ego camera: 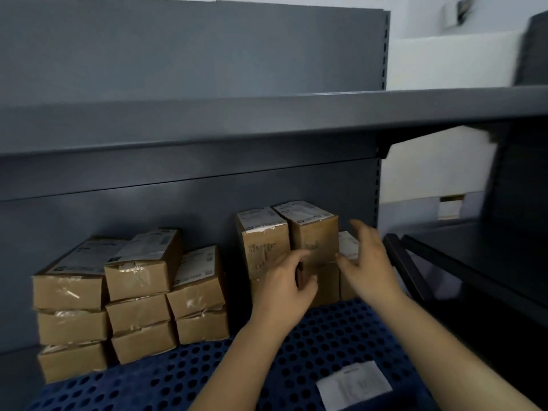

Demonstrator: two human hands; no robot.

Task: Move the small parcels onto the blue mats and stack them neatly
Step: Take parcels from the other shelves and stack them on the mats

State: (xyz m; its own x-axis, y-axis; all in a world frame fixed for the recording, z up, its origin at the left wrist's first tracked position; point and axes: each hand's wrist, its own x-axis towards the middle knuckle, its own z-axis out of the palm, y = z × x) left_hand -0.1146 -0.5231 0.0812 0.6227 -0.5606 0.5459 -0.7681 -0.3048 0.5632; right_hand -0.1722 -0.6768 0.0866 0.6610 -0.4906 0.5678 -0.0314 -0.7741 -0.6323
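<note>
Small brown cardboard parcels with white labels stand in stacks on a blue perforated mat (326,345) inside a grey shelf bay. Three stacks stand at the left (139,295); a taller stack (267,241) and its neighbour (315,232) stand at the right against the back panel. A lower parcel (347,244) shows behind my right hand. My left hand (284,289) rests against the front of the taller stacks, fingers loosely curled. My right hand (367,259) hovers at the right side of the stack, fingers spread, holding nothing.
A grey shelf board (267,120) overhangs the bay. A white paper label (354,384) lies on the mat's front. To the right, a dark neighbouring shelf (474,262) and its edge adjoin the bay. White boxes (439,164) sit beyond the upright.
</note>
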